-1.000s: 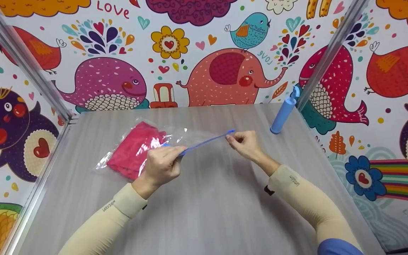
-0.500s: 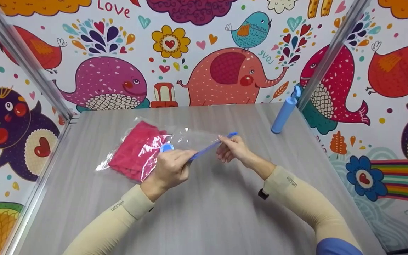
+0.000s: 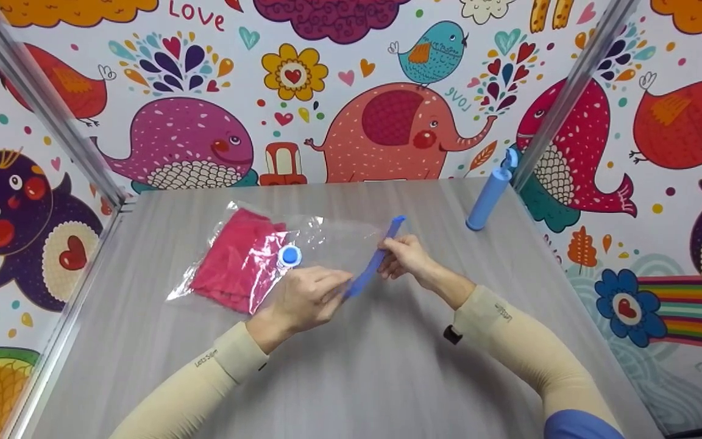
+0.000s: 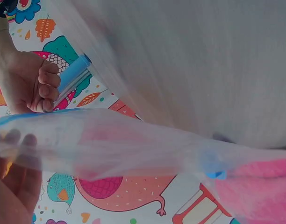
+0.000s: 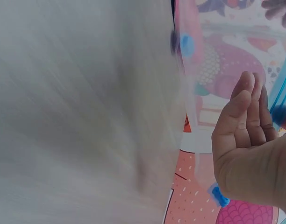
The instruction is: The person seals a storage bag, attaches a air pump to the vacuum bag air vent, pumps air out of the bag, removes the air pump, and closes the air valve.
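A clear plastic storage bag [image 3: 342,235] lies on the table with a folded pink cloth [image 3: 235,262] inside. It has a round blue valve [image 3: 290,256] and a blue zip strip [image 3: 363,281] along its open-side edge, tilted up toward the hands. My left hand [image 3: 309,296] pinches the near end of that strip; in the left wrist view its fingers [image 4: 24,158] show through the film. My right hand [image 3: 409,256] holds the strip farther along between thumb and fingers, and the far end sticks up past it. In the right wrist view its thumb and fingers [image 5: 243,116] are close together.
A blue hand pump [image 3: 487,198] stands upright at the table's back right. Cartoon-printed walls [image 3: 381,134] with metal corner posts [image 3: 570,91] enclose the grey wooden table [image 3: 351,378] at the back and sides.
The right hand has shifted left and nearer along the zip strip; the left hand has moved right and nearer, its fingers straighter. The strip tilts more steeply, and the valve has come fully into view.
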Available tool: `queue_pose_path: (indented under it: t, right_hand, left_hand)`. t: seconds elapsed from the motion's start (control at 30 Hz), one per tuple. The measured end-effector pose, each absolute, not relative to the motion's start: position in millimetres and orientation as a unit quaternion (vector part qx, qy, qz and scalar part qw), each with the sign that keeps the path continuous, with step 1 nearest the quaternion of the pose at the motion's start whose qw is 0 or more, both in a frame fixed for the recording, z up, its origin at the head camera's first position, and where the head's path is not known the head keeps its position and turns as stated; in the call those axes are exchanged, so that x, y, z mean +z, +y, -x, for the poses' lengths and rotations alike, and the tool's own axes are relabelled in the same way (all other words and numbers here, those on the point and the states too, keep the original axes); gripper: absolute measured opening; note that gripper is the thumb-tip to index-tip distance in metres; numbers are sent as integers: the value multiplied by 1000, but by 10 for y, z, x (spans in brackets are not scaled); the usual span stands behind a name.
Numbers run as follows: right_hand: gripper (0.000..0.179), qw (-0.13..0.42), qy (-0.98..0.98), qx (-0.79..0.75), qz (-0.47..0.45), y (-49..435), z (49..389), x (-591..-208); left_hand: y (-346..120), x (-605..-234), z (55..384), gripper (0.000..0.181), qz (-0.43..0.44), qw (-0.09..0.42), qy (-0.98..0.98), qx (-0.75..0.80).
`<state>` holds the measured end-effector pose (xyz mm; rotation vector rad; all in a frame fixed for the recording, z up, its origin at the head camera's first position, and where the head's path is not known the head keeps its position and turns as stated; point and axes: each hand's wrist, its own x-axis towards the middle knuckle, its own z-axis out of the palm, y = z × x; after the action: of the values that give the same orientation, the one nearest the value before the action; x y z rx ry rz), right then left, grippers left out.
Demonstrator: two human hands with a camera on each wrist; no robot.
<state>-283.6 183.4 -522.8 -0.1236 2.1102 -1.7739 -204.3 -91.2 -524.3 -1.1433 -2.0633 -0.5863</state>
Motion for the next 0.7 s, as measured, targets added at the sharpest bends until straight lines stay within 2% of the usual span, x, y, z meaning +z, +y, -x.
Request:
queue_pose_path:
  t: [0.13,0.2,0.27,0.33,0.5,0.7]
  right_hand:
    - [29,186,761,-621,32,1846,2831,-5229]
    - [28,184,768,-612,34,1856,2832,-5234]
    - [27,179,776,-604,36,1883,2825,-5246]
    - [26,174,783,-597,38,1908,2827,-5258]
    - [25,172,795,-580,39,1956,2828,-5280]
    - [25,177,806,-563,45,1997,2816,-5297]
  left_hand:
    - [-959,-5307,2028,56,452,269,-823,-215]
    - [-1002,-5342,2035,66,448,238,-836,-207]
    - [-1049,-5372,2053,64,434,213,-852,-202]
    - [-1117,-5385,2087,54,402,198,-871,-202]
    - [-1365,-5392,2229,31,276,173,-920,-220]
    - [-1737,-5388,2387,29,112,144,-951,-249]
